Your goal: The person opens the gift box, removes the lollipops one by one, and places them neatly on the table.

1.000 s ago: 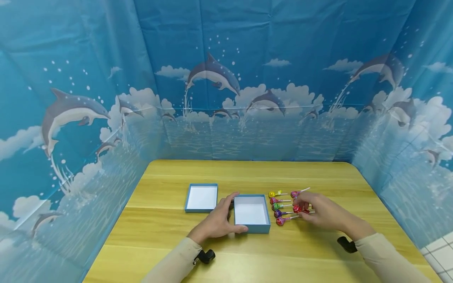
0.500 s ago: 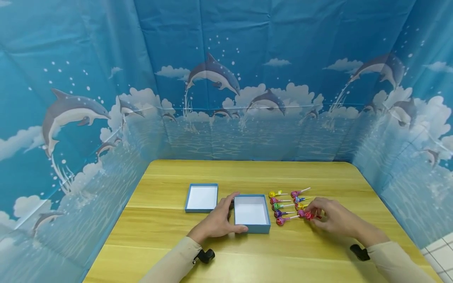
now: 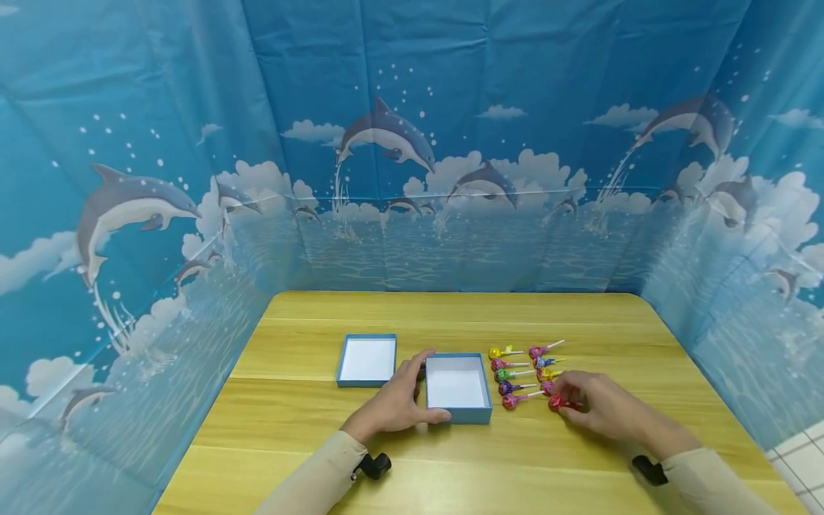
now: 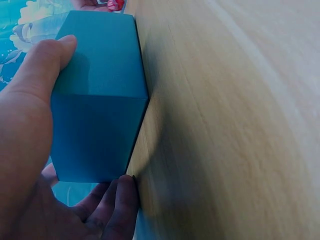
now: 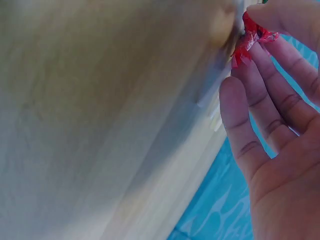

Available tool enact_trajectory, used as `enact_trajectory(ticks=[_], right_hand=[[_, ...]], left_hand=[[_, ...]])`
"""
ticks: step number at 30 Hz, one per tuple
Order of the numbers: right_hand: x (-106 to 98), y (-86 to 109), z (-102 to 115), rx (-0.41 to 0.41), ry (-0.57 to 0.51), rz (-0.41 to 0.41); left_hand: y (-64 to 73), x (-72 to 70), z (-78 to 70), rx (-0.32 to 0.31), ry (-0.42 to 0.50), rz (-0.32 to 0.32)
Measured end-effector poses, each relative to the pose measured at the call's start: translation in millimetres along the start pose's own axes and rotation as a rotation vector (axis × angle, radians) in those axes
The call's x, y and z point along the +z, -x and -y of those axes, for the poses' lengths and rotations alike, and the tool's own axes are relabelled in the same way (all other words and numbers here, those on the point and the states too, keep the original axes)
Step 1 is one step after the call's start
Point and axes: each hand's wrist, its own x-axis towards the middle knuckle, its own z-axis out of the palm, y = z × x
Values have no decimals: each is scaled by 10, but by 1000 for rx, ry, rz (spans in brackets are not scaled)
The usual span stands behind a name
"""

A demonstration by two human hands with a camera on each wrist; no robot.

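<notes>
My left hand (image 3: 400, 400) holds a blue square box (image 3: 468, 415) with a white inside, thumb on its near wall and fingers at the left and far side. In the left wrist view the thumb lies against the blue wall of the box (image 4: 102, 60). To the right, my right hand (image 3: 601, 406) pinches a red-wrapped lollipop (image 3: 555, 403) low over the table. The right wrist view shows thumb and fingers around its crinkled red wrapper (image 5: 247, 45). Just beyond it lies a pink lollipop (image 3: 547, 387), partly hidden by the fingers.
Left of the box lies a shallow blue lid (image 3: 367, 360), white side up. Lollipops form two columns right of the box, among them a yellow one (image 3: 494, 353), a green one (image 3: 501, 375) and a purple one (image 3: 506, 388). A dolphin-print curtain (image 3: 412, 243) surrounds the wooden table (image 3: 412, 472).
My right hand has moved the red lollipop toward the near end of the right column, uncovering the blue, yellow and pink ones. My left hand and the box have stayed put.
</notes>
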Motion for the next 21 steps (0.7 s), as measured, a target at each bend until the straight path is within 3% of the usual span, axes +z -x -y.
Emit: enact_trajectory(ticks=[11, 21], right_hand=[[63, -4, 4, -5, 40, -64], [96, 16, -15, -101, 98, -184]], left_hand=[[-11, 10, 6, 1, 1, 1], [-23, 20, 44, -6, -11, -7]])
